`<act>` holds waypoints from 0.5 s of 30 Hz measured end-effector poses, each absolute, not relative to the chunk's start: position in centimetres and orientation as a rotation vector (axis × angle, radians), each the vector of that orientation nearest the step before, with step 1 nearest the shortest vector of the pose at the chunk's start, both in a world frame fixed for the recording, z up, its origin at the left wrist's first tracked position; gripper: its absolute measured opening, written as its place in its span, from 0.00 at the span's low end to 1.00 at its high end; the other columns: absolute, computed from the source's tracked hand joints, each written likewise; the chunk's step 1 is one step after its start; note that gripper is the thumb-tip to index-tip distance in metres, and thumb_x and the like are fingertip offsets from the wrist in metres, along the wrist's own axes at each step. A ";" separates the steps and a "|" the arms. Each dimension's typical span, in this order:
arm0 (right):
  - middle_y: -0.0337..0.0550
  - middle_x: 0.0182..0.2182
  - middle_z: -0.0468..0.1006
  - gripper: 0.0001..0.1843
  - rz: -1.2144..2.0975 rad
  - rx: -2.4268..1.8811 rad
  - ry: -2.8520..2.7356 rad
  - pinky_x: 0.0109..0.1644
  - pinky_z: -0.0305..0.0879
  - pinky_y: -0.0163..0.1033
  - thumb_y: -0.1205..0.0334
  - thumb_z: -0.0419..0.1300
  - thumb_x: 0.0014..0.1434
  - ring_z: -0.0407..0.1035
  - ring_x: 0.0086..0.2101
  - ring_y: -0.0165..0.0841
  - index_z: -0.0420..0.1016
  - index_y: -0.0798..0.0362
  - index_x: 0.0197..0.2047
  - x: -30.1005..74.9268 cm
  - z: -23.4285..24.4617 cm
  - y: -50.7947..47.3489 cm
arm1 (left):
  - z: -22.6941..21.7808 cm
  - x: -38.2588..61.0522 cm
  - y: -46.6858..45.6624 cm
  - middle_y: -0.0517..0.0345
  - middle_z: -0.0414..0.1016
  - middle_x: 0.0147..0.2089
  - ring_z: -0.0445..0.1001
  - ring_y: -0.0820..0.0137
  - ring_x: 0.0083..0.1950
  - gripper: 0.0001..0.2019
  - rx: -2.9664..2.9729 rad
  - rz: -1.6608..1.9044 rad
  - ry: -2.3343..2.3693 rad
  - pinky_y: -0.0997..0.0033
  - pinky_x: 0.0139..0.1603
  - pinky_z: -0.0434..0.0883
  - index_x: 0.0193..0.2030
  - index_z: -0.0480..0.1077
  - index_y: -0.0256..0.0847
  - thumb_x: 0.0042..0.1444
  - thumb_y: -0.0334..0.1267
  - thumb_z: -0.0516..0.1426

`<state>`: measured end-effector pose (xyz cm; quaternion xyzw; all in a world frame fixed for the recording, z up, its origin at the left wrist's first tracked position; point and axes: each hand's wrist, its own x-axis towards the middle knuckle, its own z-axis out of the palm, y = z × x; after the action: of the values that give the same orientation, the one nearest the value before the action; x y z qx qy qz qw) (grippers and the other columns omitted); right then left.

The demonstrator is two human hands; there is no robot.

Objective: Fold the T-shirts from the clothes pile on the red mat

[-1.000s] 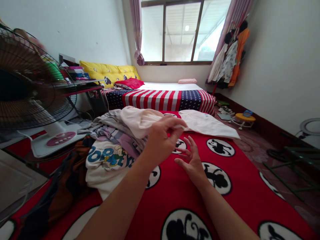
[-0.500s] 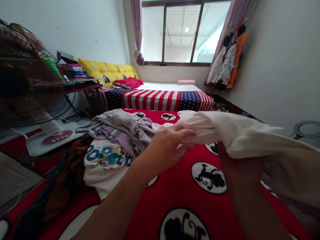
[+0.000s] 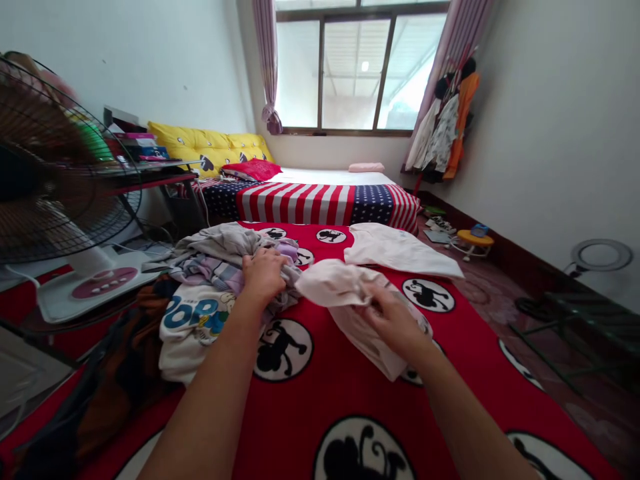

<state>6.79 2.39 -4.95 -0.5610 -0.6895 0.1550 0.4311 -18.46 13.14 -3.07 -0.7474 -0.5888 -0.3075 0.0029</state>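
My right hand [image 3: 390, 320] is closed on a bunched white garment [image 3: 350, 287], whose lower part hangs down onto the red cloth. On the left, my left hand [image 3: 265, 272] rests on a heap of grey and purple plaid clothes [image 3: 215, 250], its fingers bent but apart. Below the heap lies a white printed shirt [image 3: 193, 320] with large blue letters, partly behind my left forearm. Farther back to the right, another white garment [image 3: 400, 250] lies spread flat. Everything sits on a red cloth [image 3: 310, 407] with round black-and-white figures.
At the left stand a fan [image 3: 60, 180] and a small table [image 3: 170, 175]. Dark brown and navy clothing [image 3: 110, 373] lies at the near left. Beyond is a bed [image 3: 300, 203] with a striped cover. A stool [image 3: 475, 239] and a ring light [image 3: 601, 261] are on the right.
My left hand has moved left and away from the white garment onto the clothes heap. My right hand has brought that garment in from the right. The flat white garment is now uncovered.
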 end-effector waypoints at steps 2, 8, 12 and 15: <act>0.52 0.54 0.73 0.24 0.272 -1.571 -1.962 0.57 0.62 0.50 0.64 0.62 0.49 0.65 0.53 0.47 0.76 0.51 0.51 6.0 -7.3 2.7 | -2.4 -18.9 13.2 0.50 0.77 0.40 0.72 0.49 0.50 0.12 -2.206 -1.135 -1.938 0.50 0.55 0.64 0.33 0.76 0.45 0.40 0.27 0.62; 0.52 0.58 0.67 0.26 0.003 -1.727 -2.139 0.60 0.59 0.47 0.63 0.60 0.55 0.62 0.56 0.45 0.70 0.51 0.58 5.1 -9.4 2.5 | 2.7 -21.6 10.1 0.54 0.73 0.45 0.72 0.63 0.48 0.11 -1.487 -1.666 -1.586 0.64 0.53 0.66 0.44 0.73 0.38 0.54 0.30 0.55; 0.53 0.57 0.68 0.26 0.021 -1.704 -2.104 0.60 0.59 0.48 0.64 0.61 0.54 0.62 0.55 0.46 0.71 0.52 0.58 5.2 -9.3 2.7 | 3.8 -22.8 8.6 0.48 0.73 0.50 0.66 0.55 0.56 0.10 -1.311 -1.585 -1.594 0.51 0.59 0.61 0.40 0.76 0.38 0.52 0.28 0.57; 0.52 0.54 0.71 0.23 0.086 -1.628 -1.995 0.59 0.61 0.47 0.65 0.60 0.56 0.64 0.54 0.44 0.72 0.54 0.55 5.4 -9.1 2.9 | 2.8 -23.0 9.3 0.46 0.72 0.55 0.61 0.42 0.60 0.15 -1.588 -1.177 -2.063 0.33 0.57 0.57 0.44 0.78 0.44 0.47 0.31 0.59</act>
<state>5.38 2.94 -9.08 -0.6069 -0.7435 0.0321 0.2789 -23.05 9.32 2.75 -0.5503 -0.7146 -0.4079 0.1418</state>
